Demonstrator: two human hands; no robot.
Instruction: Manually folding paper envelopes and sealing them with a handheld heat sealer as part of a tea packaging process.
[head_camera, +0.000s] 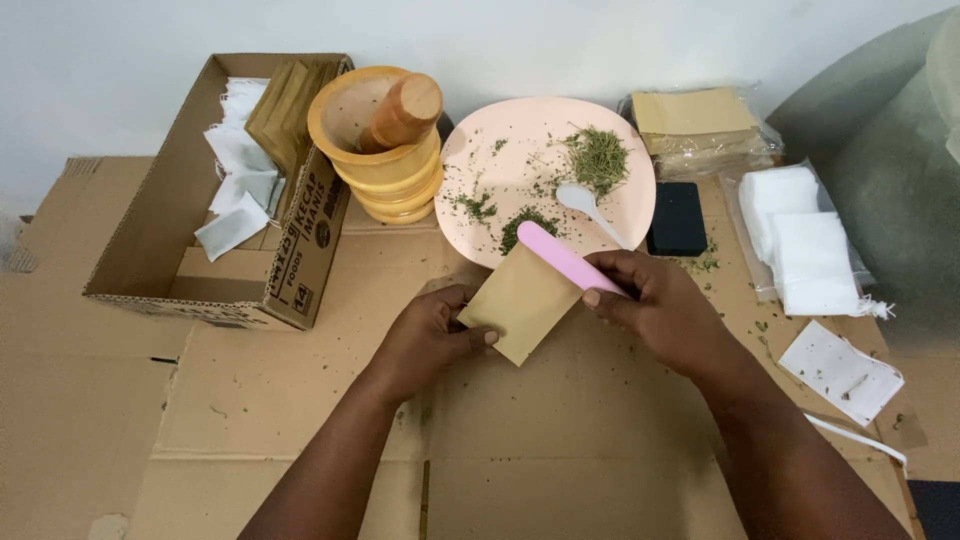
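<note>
While left hand (430, 335) pinches brown paper pouch (522, 303) over flattened cardboard (560, 440), right hand (665, 305) grips pink spoon (565, 257), tip at pouch mouth. Beyond: pink plate (520, 130) of dried herbs (598, 158), white spoon (588, 205), wooden mortar (385, 150).

A small flat tan paper pouch (520, 302) is tilted like a diamond between the two hands, its lower left edge pinched by the left. A slim pink plastic spoon (566, 258) slants up-left from the right hand's fingers, lying across the pouch's upper edge.
</note>
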